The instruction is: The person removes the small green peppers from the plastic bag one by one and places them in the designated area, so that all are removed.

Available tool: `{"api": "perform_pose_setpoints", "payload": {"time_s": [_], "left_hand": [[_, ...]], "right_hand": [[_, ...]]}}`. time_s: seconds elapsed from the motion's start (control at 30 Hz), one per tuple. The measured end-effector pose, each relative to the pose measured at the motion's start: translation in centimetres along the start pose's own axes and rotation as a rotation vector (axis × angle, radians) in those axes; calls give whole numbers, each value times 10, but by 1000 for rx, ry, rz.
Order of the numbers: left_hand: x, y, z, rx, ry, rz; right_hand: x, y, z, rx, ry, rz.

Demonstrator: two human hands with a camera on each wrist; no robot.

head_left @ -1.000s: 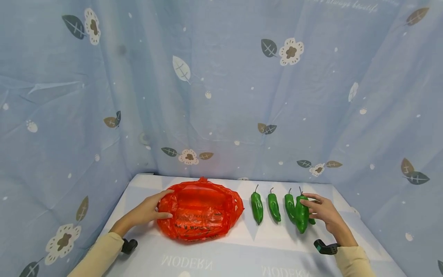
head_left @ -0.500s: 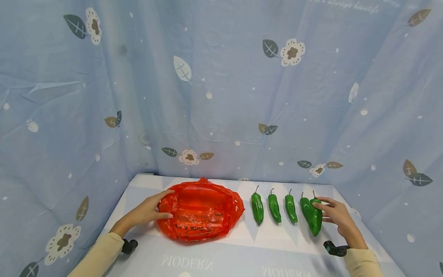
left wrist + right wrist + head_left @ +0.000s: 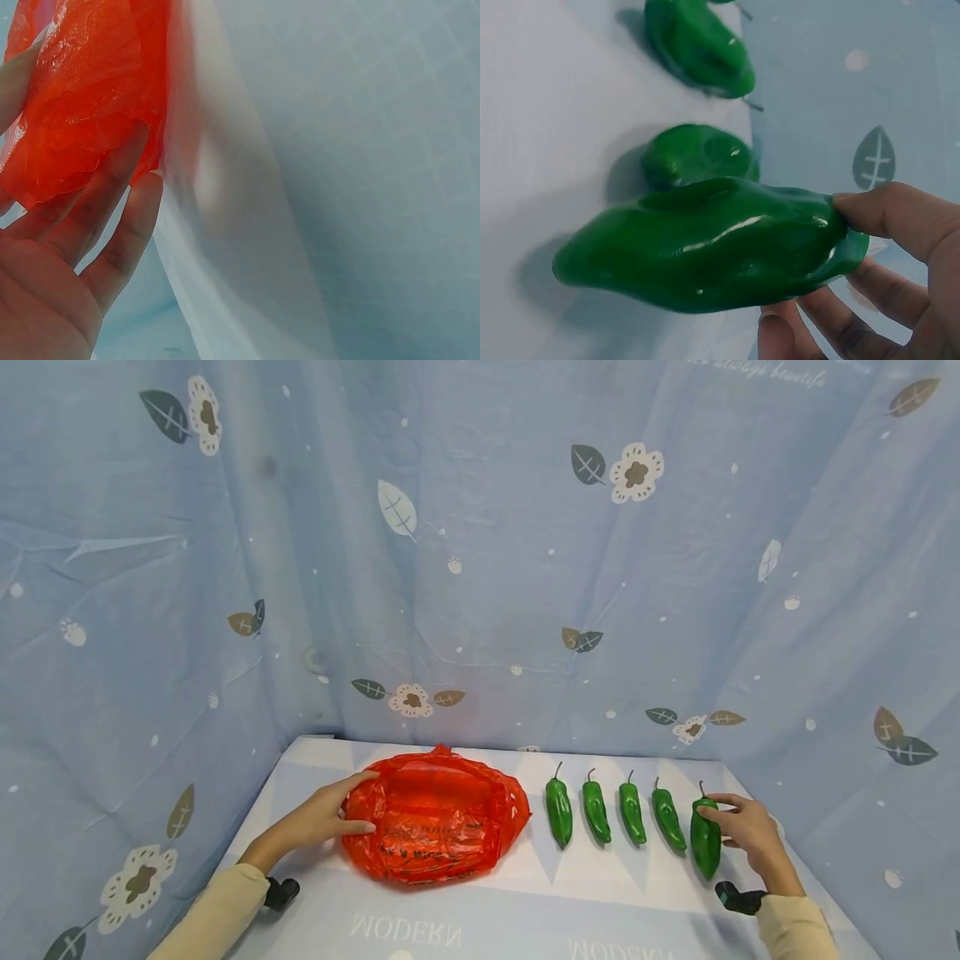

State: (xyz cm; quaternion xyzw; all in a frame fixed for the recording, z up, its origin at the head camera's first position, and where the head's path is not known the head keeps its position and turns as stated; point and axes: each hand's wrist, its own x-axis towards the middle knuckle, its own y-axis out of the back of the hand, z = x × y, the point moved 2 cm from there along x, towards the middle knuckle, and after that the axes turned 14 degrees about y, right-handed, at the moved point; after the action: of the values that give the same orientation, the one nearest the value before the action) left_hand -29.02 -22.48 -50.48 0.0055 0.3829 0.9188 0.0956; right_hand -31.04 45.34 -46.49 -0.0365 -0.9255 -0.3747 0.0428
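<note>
A red plastic bag [image 3: 435, 852] lies with its mouth open on the left half of the table. My left hand [image 3: 322, 814] holds its left side; in the left wrist view the fingers [image 3: 109, 184] curve against the red plastic [image 3: 90, 97]. With thumb and fingers my right hand [image 3: 750, 831] pinches a green chili pepper [image 3: 705, 841] near its stem end, at the right end of a row. The right wrist view shows this pepper [image 3: 705, 247] large, its tip pointing left and the thumb on top near the stem end.
Several more green peppers lie side by side between bag and right hand: one pepper [image 3: 558, 812] nearest the bag, another pepper [image 3: 668, 820] nearest the held one. The white and pale blue table [image 3: 495, 927] meets blue patterned curtains [image 3: 480, 568] at the back and both sides.
My right hand has moved right with the pepper, away from the others in the row, so the pepper once partly behind it now shows fully. The left hand and bag have stayed in place.
</note>
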Motion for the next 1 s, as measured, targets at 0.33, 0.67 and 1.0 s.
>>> {"api": "perform_pose_setpoints", "payload": {"time_s": [0.33,0.67,1.0], "left_hand": [[0,0,-1,-7,8,-2],[-1,0,-2,-1,-17,-3],[-1,-1,1,0,-27,-13]], "right_hand": [[10,-5,12,-61,7,63],[23,-9,16,-75,-23,140],[31,-21,21,-48,-82,215]]}}
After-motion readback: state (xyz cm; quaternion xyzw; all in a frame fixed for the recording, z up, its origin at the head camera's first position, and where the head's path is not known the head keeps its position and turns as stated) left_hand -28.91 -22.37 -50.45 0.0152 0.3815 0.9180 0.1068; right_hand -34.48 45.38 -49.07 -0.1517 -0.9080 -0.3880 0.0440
